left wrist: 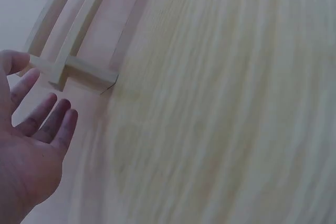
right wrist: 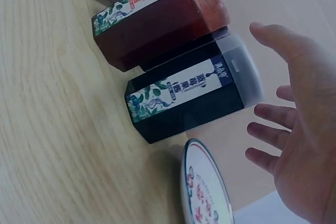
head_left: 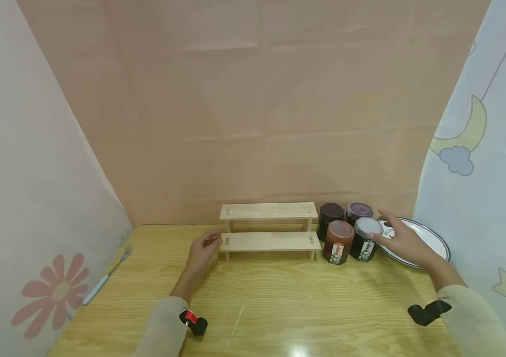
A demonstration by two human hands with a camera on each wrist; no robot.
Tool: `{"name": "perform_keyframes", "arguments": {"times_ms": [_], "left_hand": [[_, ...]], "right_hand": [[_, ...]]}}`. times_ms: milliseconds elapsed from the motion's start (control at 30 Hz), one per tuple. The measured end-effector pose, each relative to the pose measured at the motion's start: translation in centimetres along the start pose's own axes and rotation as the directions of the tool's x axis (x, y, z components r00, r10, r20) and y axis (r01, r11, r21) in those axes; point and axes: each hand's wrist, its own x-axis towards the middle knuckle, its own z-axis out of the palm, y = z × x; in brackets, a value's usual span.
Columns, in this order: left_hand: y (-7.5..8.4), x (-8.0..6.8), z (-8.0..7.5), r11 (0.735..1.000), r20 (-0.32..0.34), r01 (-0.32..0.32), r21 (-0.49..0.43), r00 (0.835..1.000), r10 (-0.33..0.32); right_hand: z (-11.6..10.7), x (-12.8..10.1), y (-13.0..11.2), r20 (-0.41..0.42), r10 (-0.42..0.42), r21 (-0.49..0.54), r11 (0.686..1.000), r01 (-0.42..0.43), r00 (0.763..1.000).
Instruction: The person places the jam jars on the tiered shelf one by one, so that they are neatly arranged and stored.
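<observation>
A two-tier wooden rack (head_left: 271,241) stands against the back wall. Its left end is beside my left hand (head_left: 203,249), whose fingers (left wrist: 62,124) are relaxed and hold nothing. On the right, my right hand (head_left: 407,244) reaches over a dark jar with a whitish lid (head_left: 364,243). In the right wrist view, thumb and fingers (right wrist: 270,135) are spread around the lid end of this jar (right wrist: 186,95), with a gap to it. Beside that jar is a red-brown jar with an orange lid (head_left: 339,243); both carry white labels.
Two more dark jars, one with a dark lid (head_left: 331,218) and one with a purple lid (head_left: 360,209), stand behind. A white plate with a dark rim (head_left: 436,243) lies at the right, partly under my right arm. A fork (head_left: 109,275) lies at the far left.
</observation>
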Motion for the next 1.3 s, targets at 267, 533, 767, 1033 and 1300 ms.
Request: {"name": "perform_keyframes", "arguments": {"times_ms": [267, 533, 767, 1033, 1300], "left_hand": [[-1.3, 0.2, 1.0, 0.996, -0.107, 0.047, -0.071, 0.993, -0.055], [-2.4, 0.3, 0.9, 0.990, -0.117, 0.037, -0.139, 0.992, -0.053], [-2.6, 0.2, 0.5, 0.983, -0.082, 0.030, -0.178, 0.996, -0.045], [-2.8, 0.2, 0.4, 0.983, -0.059, 0.032, -0.181, 0.997, -0.044], [-3.0, -0.2, 0.7, 0.976, -0.048, 0.034, -0.217, 0.998, -0.045]], "right_hand": [[1.4, 0.1, 0.9, 0.026, 0.050, 0.103, 0.993, -0.053, 0.998], [2.2, 0.7, 0.9, -0.003, 0.053, 0.183, 0.982, -0.051, 0.999], [2.8, 1.0, 1.1, -0.022, 0.079, 0.235, 0.969, -0.072, 0.997], [3.6, 1.1, 1.2, -0.066, 0.094, 0.254, 0.964, -0.074, 0.993], [3.6, 0.5, 1.5, -0.069, 0.125, 0.306, 0.947, -0.099, 0.990]]}}
